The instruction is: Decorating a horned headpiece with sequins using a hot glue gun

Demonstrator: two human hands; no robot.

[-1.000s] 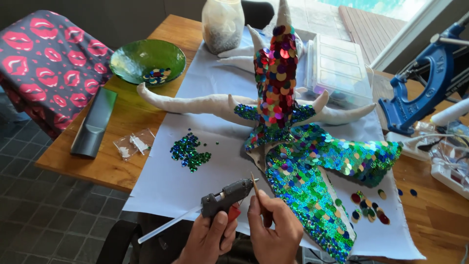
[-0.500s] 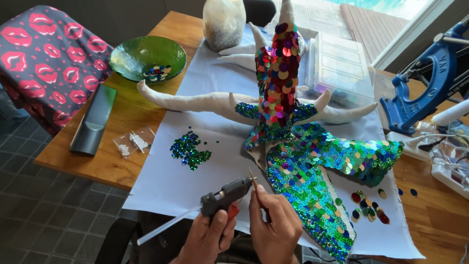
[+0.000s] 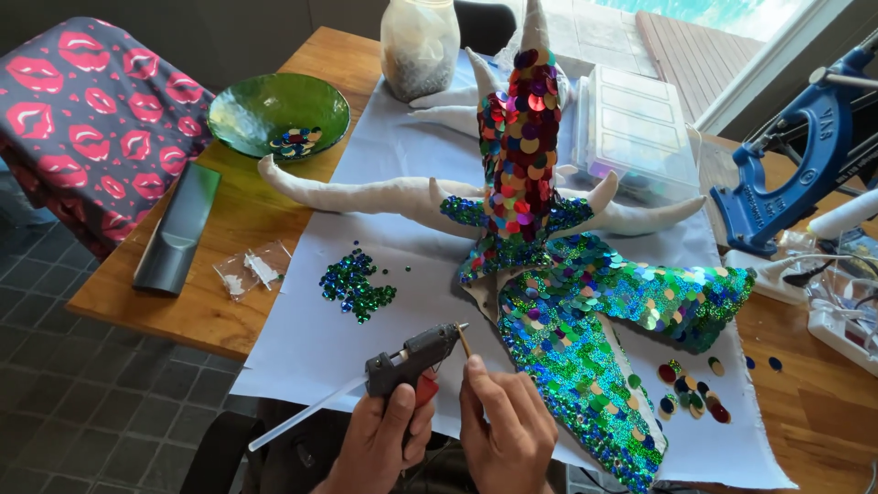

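Observation:
My left hand (image 3: 384, 437) grips a dark glue gun (image 3: 412, 355) with a clear glue stick (image 3: 297, 416) sticking out behind it. Its nozzle points right, toward a thin stick (image 3: 464, 341) pinched in my right hand (image 3: 506, 430). Both hands sit at the near edge of a white sheet (image 3: 402, 302). Just beyond them lies a stuffed white fabric figure (image 3: 558, 274) with long limbs, partly covered in green, blue and red sequins. A pile of green and blue sequins (image 3: 355, 285) lies on the sheet to the left of the figure.
A green glass bowl (image 3: 247, 110) holding sequins, a glass jar (image 3: 419, 46), a clear plastic box (image 3: 636, 128), a dark flat nozzle (image 3: 176, 229), small plastic bags (image 3: 249, 269) and loose red sequins (image 3: 690, 395) lie around the wooden table (image 3: 183, 311). A blue press tool (image 3: 786, 165) stands right. A lips-patterned cloth (image 3: 82, 119) hangs left.
Both hands have stayed at the near edge of the sheet. The stick in my right hand sits slightly closer to the glue gun's nozzle.

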